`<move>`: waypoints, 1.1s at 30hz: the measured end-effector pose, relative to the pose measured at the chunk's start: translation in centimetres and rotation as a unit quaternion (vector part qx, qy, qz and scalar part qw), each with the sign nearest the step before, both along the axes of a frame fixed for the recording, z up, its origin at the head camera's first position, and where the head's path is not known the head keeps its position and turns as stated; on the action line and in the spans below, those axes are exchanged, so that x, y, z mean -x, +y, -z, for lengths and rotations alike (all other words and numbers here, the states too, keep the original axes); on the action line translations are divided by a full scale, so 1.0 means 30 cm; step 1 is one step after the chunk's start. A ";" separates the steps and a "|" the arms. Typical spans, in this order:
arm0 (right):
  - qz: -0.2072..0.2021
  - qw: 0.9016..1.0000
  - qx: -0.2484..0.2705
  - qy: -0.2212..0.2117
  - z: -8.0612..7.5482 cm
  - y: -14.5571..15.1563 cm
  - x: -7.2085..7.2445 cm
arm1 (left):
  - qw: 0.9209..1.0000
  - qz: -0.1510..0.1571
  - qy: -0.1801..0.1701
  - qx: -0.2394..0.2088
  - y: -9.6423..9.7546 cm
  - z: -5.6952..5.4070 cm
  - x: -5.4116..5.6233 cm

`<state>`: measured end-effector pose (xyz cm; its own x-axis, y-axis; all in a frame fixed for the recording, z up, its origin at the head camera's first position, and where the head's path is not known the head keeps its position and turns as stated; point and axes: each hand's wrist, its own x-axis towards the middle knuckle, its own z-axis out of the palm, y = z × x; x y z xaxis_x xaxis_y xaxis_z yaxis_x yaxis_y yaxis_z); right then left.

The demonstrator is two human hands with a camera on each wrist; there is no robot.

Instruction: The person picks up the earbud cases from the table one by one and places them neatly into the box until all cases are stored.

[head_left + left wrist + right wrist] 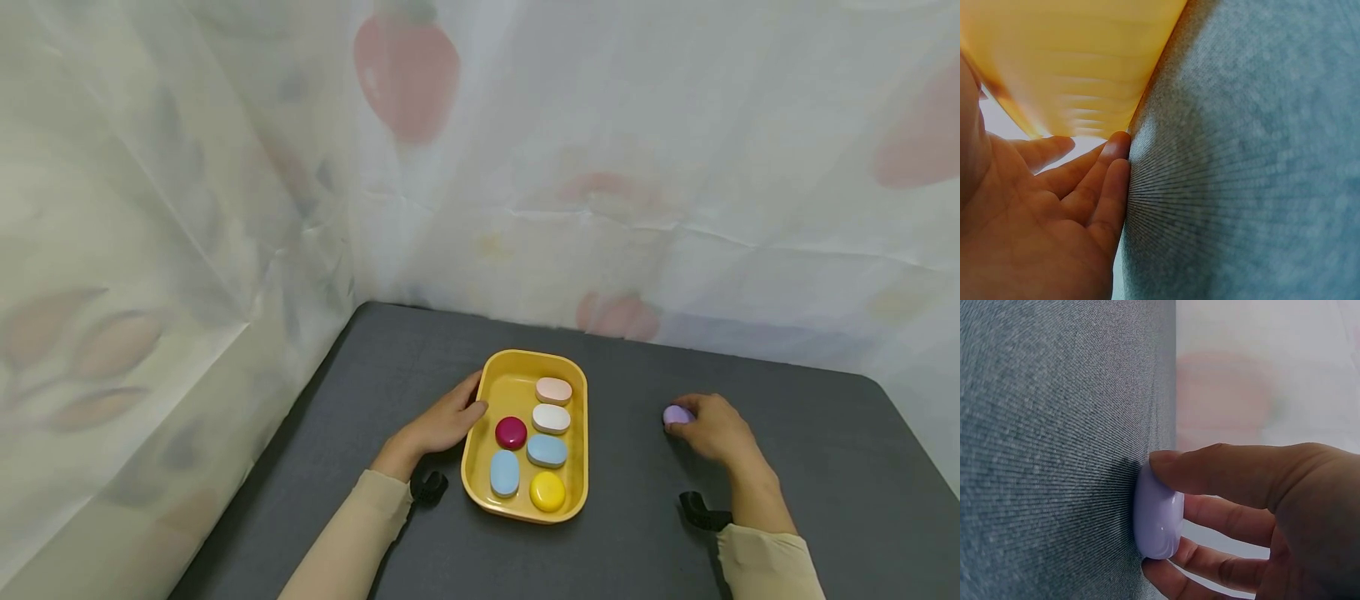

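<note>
At the left wall of a yellow tray [517, 375], my left hand [442, 423] holds on with the thumb over the rim and the fingers against the outside. In the left wrist view those fingertips touch the base of the tray wall [1072, 56], beside the tabletop. My right hand [716, 427] pinches a glossy purple oval piece [1159, 515] between thumb and fingers. That piece stands against the table surface, right of the tray. Inside the tray lie a pink oval [553, 390], a white oval [551, 418], two blue ovals [547, 451], a dark red round piece [511, 432] and a yellow round one [547, 492].
The dark grey table [622, 533] has rounded back corners. A pale curtain with printed fruit [408, 75] hangs behind it and along the left side. Black curved mounts [702, 512] sit by both wrists.
</note>
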<state>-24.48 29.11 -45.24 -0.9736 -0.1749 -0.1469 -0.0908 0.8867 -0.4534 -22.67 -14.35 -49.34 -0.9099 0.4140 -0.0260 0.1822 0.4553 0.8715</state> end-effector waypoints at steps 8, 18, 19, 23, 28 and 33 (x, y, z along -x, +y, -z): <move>0.001 1.000 -0.002 0.010 0.004 -0.003 -0.001 | 1.000 0.000 -0.001 -0.002 0.000 0.004 0.001; -0.013 0.999 0.000 0.043 -0.008 -0.026 -0.007 | 1.000 -0.002 0.000 0.004 -0.001 0.007 0.004; -0.015 0.999 0.000 0.045 -0.009 -0.029 -0.008 | 1.000 -0.002 0.000 0.004 -0.001 0.006 0.003; -0.021 0.998 0.007 0.053 -0.013 -0.045 -0.013 | 1.000 -0.002 0.002 0.007 0.000 0.003 0.001; -0.024 0.997 0.012 0.072 -0.023 -0.069 -0.020 | 1.000 -0.004 0.005 0.009 0.000 0.004 0.001; -0.026 0.996 0.013 0.085 -0.031 -0.093 -0.027 | 1.000 -0.007 0.005 0.013 0.000 0.005 0.001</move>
<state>-23.67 26.31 -44.30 -0.9736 -0.2269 0.0246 -0.2134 0.8667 -0.4508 -22.72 -14.34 -49.50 -0.9157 0.4009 -0.0273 0.1845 0.4799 0.8577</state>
